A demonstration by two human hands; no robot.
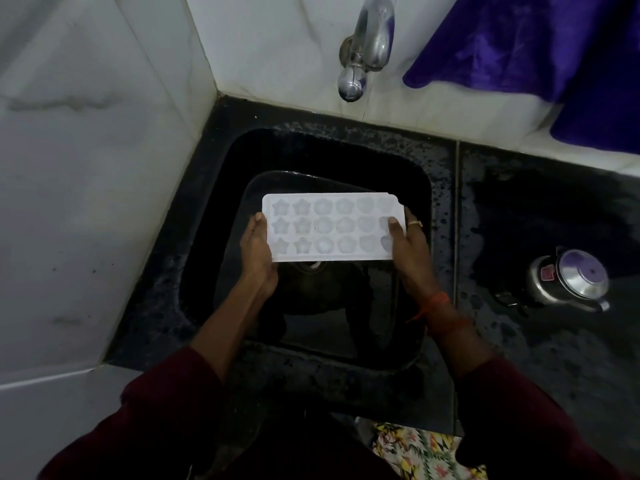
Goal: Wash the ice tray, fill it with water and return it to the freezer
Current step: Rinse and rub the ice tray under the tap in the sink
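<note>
A white ice tray [332,227] with star, round and heart shaped cups is held level over the black sink [408,161]. My left hand [256,247] grips its left short edge, thumb on the rim. At the right short edge my right hand [408,247] holds the tray, thumb lying over a cup. A metal tap [367,46] sticks out of the wall above the sink, behind the tray; no water shows coming from it.
White tiled walls close the left and back sides. A purple cloth [540,50] hangs at the upper right. On the wet black counter [519,209] to the right stands a steel kettle [571,282]. The sink drain [308,266] shows just below the tray.
</note>
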